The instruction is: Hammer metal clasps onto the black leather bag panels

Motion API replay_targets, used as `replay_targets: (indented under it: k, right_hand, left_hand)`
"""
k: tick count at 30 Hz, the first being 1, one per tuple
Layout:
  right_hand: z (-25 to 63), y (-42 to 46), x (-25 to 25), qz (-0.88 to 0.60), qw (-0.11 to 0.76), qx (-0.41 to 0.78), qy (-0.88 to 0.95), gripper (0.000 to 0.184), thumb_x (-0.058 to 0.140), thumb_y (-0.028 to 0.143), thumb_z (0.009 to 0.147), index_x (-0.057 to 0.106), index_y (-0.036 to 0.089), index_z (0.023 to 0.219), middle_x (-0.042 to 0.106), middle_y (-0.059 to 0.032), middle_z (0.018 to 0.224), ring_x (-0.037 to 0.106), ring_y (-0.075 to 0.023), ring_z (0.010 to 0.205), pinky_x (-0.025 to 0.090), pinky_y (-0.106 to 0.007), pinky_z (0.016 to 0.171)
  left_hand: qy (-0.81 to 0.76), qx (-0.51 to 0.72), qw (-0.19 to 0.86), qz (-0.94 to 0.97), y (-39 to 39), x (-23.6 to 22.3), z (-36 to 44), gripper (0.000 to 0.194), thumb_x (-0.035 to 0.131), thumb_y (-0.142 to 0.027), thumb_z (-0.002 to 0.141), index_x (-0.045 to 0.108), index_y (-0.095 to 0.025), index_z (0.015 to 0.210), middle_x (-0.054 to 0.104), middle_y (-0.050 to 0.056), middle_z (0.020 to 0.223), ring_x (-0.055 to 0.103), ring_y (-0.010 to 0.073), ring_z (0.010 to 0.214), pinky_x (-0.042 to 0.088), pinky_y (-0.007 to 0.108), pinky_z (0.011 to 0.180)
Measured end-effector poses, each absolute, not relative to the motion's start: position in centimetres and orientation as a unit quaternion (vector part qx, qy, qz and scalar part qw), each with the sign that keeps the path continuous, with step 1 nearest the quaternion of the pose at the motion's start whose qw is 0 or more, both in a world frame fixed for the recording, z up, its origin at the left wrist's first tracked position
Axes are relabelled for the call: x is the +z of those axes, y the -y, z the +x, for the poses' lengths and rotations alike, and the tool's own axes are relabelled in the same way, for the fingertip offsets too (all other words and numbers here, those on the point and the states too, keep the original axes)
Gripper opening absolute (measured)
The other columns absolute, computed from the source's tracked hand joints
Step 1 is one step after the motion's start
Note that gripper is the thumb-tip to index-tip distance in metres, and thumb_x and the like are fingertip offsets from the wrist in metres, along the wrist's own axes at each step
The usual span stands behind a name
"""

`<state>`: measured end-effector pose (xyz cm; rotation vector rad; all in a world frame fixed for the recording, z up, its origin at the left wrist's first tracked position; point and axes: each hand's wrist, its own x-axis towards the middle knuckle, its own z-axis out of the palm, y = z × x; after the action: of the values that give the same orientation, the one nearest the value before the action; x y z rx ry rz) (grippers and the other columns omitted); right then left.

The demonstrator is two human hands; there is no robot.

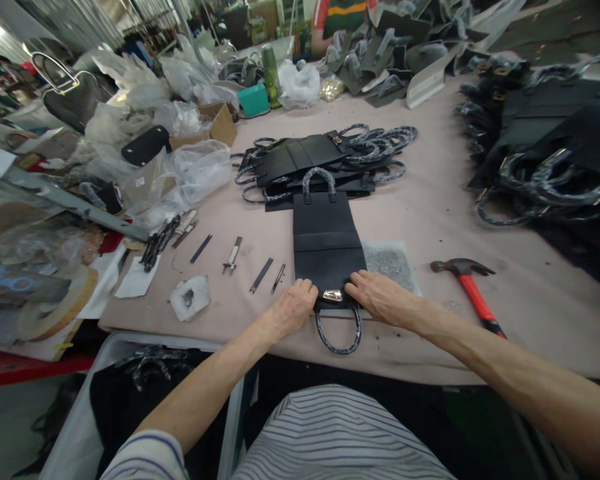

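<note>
A black handbag panel [325, 220] lies flat in front of me, with a plastic-wrapped handle at each end and a gold metal clasp [333, 295] near its close end. My left hand [296, 305] grips the panel's near left edge, fingers closed over it. On the near right edge, my right hand [373, 293] holds the panel the same way, thumb hidden. The near handle [339, 350] hangs towards the table's front edge. Partly under the panel, on the right, is a grey speckled slab [393, 263].
A hammer [467, 287] with a red handle lies to the right. Small metal tools [261, 275] lie to the left. Behind is a stack of black panels [300, 160]; another pile [550, 147] stands at right. A bin [105, 353] is below left. A person's arm shows at the back.
</note>
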<state>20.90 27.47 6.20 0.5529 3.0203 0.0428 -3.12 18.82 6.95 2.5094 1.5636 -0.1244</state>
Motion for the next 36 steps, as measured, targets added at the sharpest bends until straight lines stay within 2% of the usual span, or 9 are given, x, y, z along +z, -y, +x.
replay_targets:
  k: [5, 8, 16, 22, 25, 28, 32, 34, 36]
  right_hand:
    - [19.6, -26.0, 6.5, 0.201, 0.068, 0.056, -0.976, 0.018, 0.050, 0.005, 0.089, 0.054, 0.017, 0.101, 0.059, -0.0082, 0.090, 0.057, -0.0213, 0.068, 0.031, -0.032, 0.058]
    - [19.9, -25.4, 6.2, 0.223, 0.055, 0.051, -0.972, 0.019, 0.049, 0.004, 0.089, 0.054, 0.018, 0.101, 0.058, -0.0079, 0.092, 0.057, -0.0200, 0.069, 0.030, -0.032, 0.057]
    - [22.7, -25.9, 4.8, 0.205, -0.030, -0.015, -0.978, 0.020, 0.053, 0.001, 0.084, 0.059, 0.020, 0.086, 0.060, -0.0060, 0.096, 0.053, -0.0175, 0.074, 0.037, -0.031, 0.066]
    - [23.8, -25.9, 3.8, 0.146, -0.103, -0.039, -0.983, 0.019, 0.050, 0.007, 0.089, 0.062, 0.020, 0.081, 0.065, -0.0100, 0.101, 0.053, -0.0190, 0.079, 0.045, -0.033, 0.073]
    - [24.3, -25.6, 3.1, 0.183, -0.176, -0.087, -0.963, 0.031, 0.043, 0.005, 0.088, 0.068, 0.019, 0.101, 0.067, -0.0121, 0.111, 0.060, -0.0214, 0.091, 0.051, -0.036, 0.080]
    - [24.4, -25.3, 2.8, 0.245, -0.242, -0.152, -0.926, 0.044, 0.041, 0.008, 0.090, 0.064, 0.020, 0.125, 0.069, -0.0109, 0.117, 0.064, -0.0228, 0.105, 0.053, -0.039, 0.090]
    - [23.5, -24.8, 2.5, 0.320, -0.285, -0.201, -0.881, 0.026, 0.044, 0.020, 0.099, 0.067, 0.021, 0.110, 0.071, -0.0077, 0.107, 0.064, -0.0228, 0.099, 0.051, -0.042, 0.088]
    - [22.6, -24.3, 2.2, 0.359, -0.304, -0.195, -0.861, 0.024, 0.046, 0.028, 0.101, 0.068, 0.021, 0.109, 0.070, -0.0086, 0.111, 0.062, -0.0247, 0.102, 0.049, -0.045, 0.091]
    - [21.6, -23.7, 1.7, 0.377, -0.322, -0.173, -0.851, 0.024, 0.050, 0.033, 0.101, 0.068, 0.020, 0.111, 0.067, -0.0102, 0.117, 0.059, -0.0273, 0.107, 0.046, -0.048, 0.095]
  left_hand:
    - [-0.533, 0.012, 0.075, 0.843, -18.3, 6.1, -3.7, 0.027, 0.048, 0.004, 0.083, 0.061, -0.014, 0.098, 0.063, 0.012, 0.101, 0.058, 0.0263, 0.096, 0.054, 0.037, 0.082]
    - [-0.512, 0.063, 0.080, 0.853, -18.0, 5.5, -4.8, 0.030, 0.045, 0.004, 0.086, 0.064, -0.015, 0.100, 0.066, 0.010, 0.101, 0.059, 0.0236, 0.095, 0.054, 0.034, 0.083]
    - [-0.374, 0.165, 0.059, 0.911, -18.5, 3.6, -7.7, 0.034, 0.036, 0.001, 0.095, 0.066, -0.014, 0.100, 0.069, 0.010, 0.100, 0.062, 0.0196, 0.089, 0.053, 0.031, 0.082]
    - [-0.327, 0.167, 0.031, 0.930, -18.7, 3.5, -8.0, 0.030, 0.038, -0.008, 0.101, 0.067, -0.014, 0.101, 0.070, 0.013, 0.101, 0.064, 0.0197, 0.087, 0.055, 0.032, 0.079]
    - [-0.363, 0.191, 0.015, 0.912, -18.1, 3.4, -7.4, 0.035, 0.035, -0.005, 0.100, 0.068, -0.013, 0.106, 0.071, 0.014, 0.107, 0.066, 0.0201, 0.091, 0.058, 0.034, 0.082]
    - [-0.411, 0.215, 0.020, 0.886, -17.2, 3.2, -6.4, 0.037, 0.037, -0.003, 0.096, 0.070, -0.014, 0.109, 0.073, 0.014, 0.110, 0.067, 0.0209, 0.093, 0.059, 0.036, 0.084]
    - [-0.501, 0.308, 0.092, 0.804, -16.7, 3.0, -6.0, 0.035, 0.044, -0.005, 0.094, 0.071, -0.018, 0.113, 0.075, 0.011, 0.112, 0.070, 0.0211, 0.101, 0.059, 0.036, 0.091]
    - [-0.600, 0.360, 0.121, 0.704, -17.0, 3.2, -6.8, 0.030, 0.049, -0.010, 0.095, 0.072, -0.019, 0.113, 0.076, 0.009, 0.110, 0.072, 0.0197, 0.102, 0.058, 0.033, 0.094]
    - [-0.711, 0.354, 0.129, 0.594, -17.8, 3.6, -8.4, 0.025, 0.055, -0.013, 0.094, 0.073, -0.018, 0.110, 0.077, 0.009, 0.106, 0.073, 0.0199, 0.099, 0.058, 0.031, 0.093]
